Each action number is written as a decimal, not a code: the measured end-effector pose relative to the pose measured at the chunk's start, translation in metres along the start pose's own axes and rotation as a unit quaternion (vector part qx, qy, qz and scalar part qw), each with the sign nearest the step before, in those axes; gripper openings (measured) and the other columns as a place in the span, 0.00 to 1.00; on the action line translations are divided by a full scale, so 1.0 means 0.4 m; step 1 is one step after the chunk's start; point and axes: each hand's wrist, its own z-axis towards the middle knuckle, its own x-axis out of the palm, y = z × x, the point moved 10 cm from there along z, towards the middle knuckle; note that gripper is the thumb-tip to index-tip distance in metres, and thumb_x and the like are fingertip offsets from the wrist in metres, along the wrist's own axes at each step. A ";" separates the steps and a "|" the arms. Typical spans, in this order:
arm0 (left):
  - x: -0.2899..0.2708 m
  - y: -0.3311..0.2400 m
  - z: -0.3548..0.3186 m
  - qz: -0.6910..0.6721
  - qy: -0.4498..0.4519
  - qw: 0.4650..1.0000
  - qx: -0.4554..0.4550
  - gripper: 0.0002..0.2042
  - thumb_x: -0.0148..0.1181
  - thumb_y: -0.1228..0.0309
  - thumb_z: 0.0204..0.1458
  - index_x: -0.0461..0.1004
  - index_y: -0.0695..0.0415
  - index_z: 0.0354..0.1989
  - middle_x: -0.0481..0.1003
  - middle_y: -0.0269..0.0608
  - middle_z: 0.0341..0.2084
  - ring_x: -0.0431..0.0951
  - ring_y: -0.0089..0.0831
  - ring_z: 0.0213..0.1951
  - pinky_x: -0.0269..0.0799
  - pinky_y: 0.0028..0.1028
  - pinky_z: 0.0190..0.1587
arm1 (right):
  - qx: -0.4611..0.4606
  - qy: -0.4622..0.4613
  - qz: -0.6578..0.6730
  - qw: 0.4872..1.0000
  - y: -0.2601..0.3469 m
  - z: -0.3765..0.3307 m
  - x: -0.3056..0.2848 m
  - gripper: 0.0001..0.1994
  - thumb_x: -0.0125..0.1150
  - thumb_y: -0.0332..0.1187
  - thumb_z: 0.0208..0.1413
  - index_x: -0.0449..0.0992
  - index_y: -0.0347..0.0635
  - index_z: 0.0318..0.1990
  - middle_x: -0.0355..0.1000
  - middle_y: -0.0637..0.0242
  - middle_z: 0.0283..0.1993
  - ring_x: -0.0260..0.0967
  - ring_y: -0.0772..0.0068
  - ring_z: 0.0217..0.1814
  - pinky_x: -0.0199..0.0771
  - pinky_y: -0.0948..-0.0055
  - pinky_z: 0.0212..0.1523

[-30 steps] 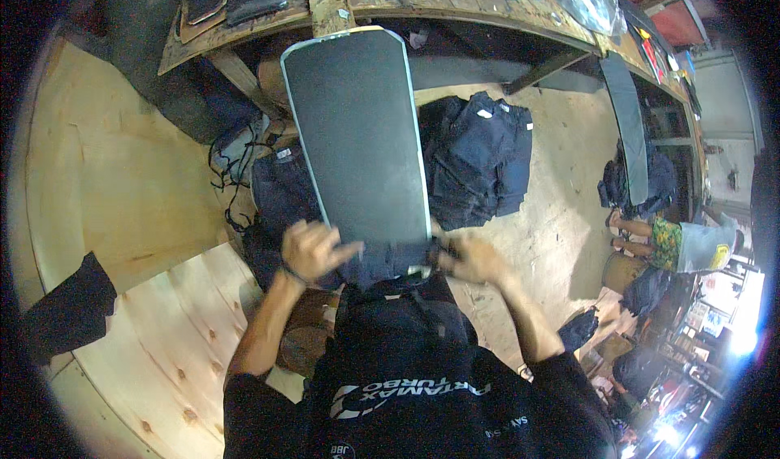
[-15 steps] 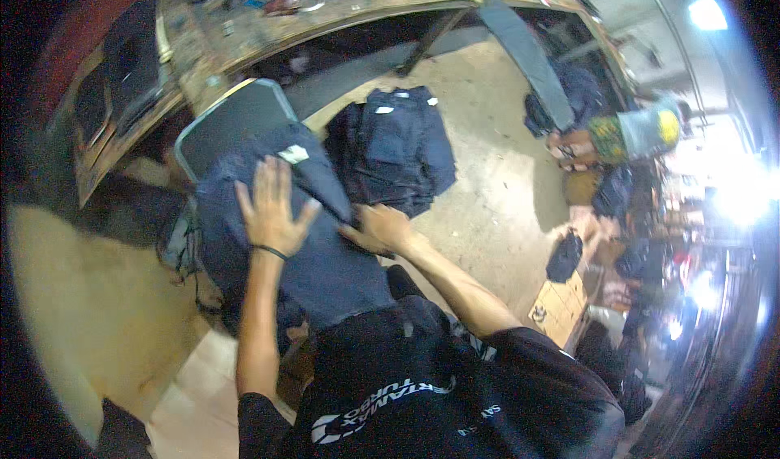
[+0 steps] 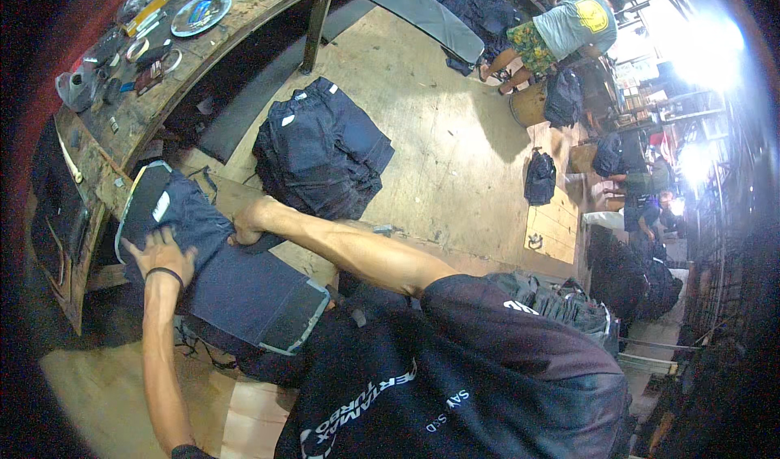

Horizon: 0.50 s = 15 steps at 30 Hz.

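Observation:
A dark navy cloth garment [image 3: 240, 292] is drawn over a long flat board [image 3: 302, 329] with a pale rim. The board's near end, by my body, and its far end, by the workbench, both stick out of the cloth. My left hand [image 3: 166, 257] lies on the garment towards the far end, fingers spread, below a small white patch [image 3: 162, 208]. At the garment's right edge my right hand [image 3: 253, 218] has its fingers curled round the cloth; its fingertips are partly hidden. A pile of similar navy garments [image 3: 329, 150] lies on the floor just beyond.
A worn wooden workbench [image 3: 183, 57] at the far left bears a round plate [image 3: 201, 15], tape rolls and tools. A long dark padded panel [image 3: 418, 12] slants at the back. Another person [image 3: 569, 24] bends over dark cloth there. Dark bags [image 3: 540, 176] stand on the right.
My view has turned, so the bench and pile sit further left. The garment has shifted towards the board's far end, baring the near end. Both hands stay on the cloth.

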 end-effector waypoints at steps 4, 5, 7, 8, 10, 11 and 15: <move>-0.031 0.015 0.014 -0.043 -0.203 0.977 -0.051 0.20 0.64 0.53 0.63 0.80 0.47 0.59 0.80 0.35 0.54 0.76 0.35 0.63 0.41 0.73 0.75 | 0.053 -0.179 0.076 0.980 0.043 -0.097 -0.083 0.35 0.59 0.63 0.67 0.83 0.38 0.61 0.82 0.48 0.58 0.77 0.54 0.67 0.79 0.53 0.62; -0.040 0.007 -0.014 -0.059 -0.288 0.954 -0.060 0.20 0.69 0.54 0.58 0.80 0.46 0.56 0.79 0.35 0.54 0.76 0.36 0.62 0.47 0.67 0.75 | 0.011 -0.246 0.059 0.967 0.088 -0.134 -0.095 0.35 0.63 0.62 0.65 0.83 0.38 0.62 0.82 0.50 0.53 0.79 0.55 0.60 0.80 0.54 0.57; -0.051 0.010 -0.100 -0.147 -0.468 0.870 -0.051 0.20 0.78 0.57 0.49 0.82 0.44 0.50 0.78 0.34 0.54 0.75 0.38 0.62 0.60 0.55 0.74 | -0.152 -0.407 0.044 0.900 0.202 -0.252 -0.091 0.35 0.70 0.58 0.60 0.80 0.38 0.65 0.79 0.53 0.49 0.78 0.54 0.51 0.78 0.54 0.51; -0.039 0.019 -0.123 -0.188 -0.510 0.839 -0.033 0.23 0.78 0.57 0.49 0.80 0.44 0.54 0.74 0.38 0.61 0.71 0.42 0.67 0.59 0.58 0.74 | -0.291 -0.483 0.029 0.825 0.270 -0.338 -0.069 0.36 0.74 0.56 0.58 0.78 0.40 0.67 0.77 0.54 0.49 0.75 0.52 0.48 0.76 0.53 0.49; 0.060 0.053 -0.047 -0.292 -0.361 0.883 -0.066 0.40 0.74 0.49 0.54 0.66 0.43 0.75 0.56 0.46 0.80 0.53 0.52 0.81 0.42 0.68 0.78 | -0.312 -0.394 -0.076 0.861 0.306 -0.328 0.055 0.43 0.77 0.51 0.56 0.70 0.41 0.75 0.73 0.51 0.53 0.69 0.49 0.50 0.73 0.53 0.51; 0.101 0.086 -0.020 -0.360 -0.324 0.869 -0.099 0.49 0.72 0.43 0.53 0.56 0.42 0.82 0.49 0.49 0.83 0.45 0.55 0.83 0.37 0.71 0.79 | -0.271 -0.337 -0.110 0.895 0.288 -0.298 0.110 0.46 0.77 0.52 0.55 0.65 0.42 0.78 0.72 0.51 0.52 0.68 0.49 0.50 0.71 0.54 0.52; 0.137 0.163 0.069 -0.377 -0.308 0.868 -0.100 0.60 0.75 0.29 0.39 0.58 0.43 0.81 0.52 0.52 0.81 0.48 0.54 0.82 0.37 0.67 0.80 | -0.338 -0.258 -0.029 0.904 0.272 -0.213 0.161 0.42 0.75 0.45 0.56 0.66 0.40 0.76 0.72 0.54 0.50 0.68 0.49 0.51 0.72 0.53 0.54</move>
